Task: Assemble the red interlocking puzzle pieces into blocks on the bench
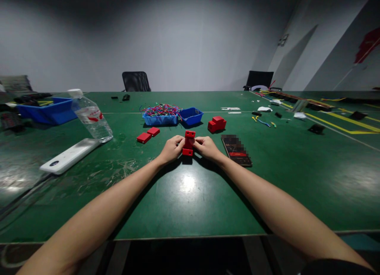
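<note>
A red block-like part [189,143] with small dark holes at its upper and lower ends is held upright between my two hands, near the middle of the green table [190,203]. My left hand [172,149] grips its left side, fingers closed. From the right, my right hand [206,147] pinches the same part. Two flat red pieces [144,138] lie to the left of my hands. Beyond my right hand sits another red block [217,124]. A phone [236,150] lies right of my right hand.
Behind the hands stand a blue tray [162,120] heaped with coloured wires and a blue bin [191,116]. At left are a tilted plastic bottle [92,118], a white power strip-like device [71,156] and a larger blue bin [55,111]. Short wires [263,122] lie at right.
</note>
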{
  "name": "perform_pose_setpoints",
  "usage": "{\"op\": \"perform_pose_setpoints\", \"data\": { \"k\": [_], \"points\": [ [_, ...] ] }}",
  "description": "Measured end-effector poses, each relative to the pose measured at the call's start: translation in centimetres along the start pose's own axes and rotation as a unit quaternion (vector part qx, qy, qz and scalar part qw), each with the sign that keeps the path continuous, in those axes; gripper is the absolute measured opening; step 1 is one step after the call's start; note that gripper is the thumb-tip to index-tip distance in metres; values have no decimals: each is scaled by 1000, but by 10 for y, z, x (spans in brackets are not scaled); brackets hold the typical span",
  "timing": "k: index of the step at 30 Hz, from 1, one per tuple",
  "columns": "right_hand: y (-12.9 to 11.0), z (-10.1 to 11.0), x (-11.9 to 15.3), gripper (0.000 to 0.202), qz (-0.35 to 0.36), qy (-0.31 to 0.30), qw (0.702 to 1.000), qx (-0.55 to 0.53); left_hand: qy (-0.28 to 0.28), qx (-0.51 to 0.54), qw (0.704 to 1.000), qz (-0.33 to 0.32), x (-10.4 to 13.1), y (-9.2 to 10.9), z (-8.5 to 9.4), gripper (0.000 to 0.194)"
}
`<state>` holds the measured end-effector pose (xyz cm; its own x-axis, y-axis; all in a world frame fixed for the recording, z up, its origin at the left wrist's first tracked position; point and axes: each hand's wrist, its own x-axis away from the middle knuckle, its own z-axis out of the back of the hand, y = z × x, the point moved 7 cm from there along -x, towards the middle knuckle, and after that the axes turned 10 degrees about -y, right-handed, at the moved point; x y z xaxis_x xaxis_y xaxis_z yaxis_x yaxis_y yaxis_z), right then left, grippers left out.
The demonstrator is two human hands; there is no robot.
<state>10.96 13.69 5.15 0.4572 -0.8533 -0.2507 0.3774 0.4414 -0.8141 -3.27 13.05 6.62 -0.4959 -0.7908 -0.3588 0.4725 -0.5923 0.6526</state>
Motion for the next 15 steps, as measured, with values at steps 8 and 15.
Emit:
{"op": "perform_pose_setpoints", "data": {
  "k": [8,15],
  "points": [
    [4,4,0,40,10,38,999,-19,-51,110,993,0,-5,-8,-5,53],
    [-3,7,3,40,5,49,999,2,-50,81,995,10,-6,-11,-6,52]
  ]
}}
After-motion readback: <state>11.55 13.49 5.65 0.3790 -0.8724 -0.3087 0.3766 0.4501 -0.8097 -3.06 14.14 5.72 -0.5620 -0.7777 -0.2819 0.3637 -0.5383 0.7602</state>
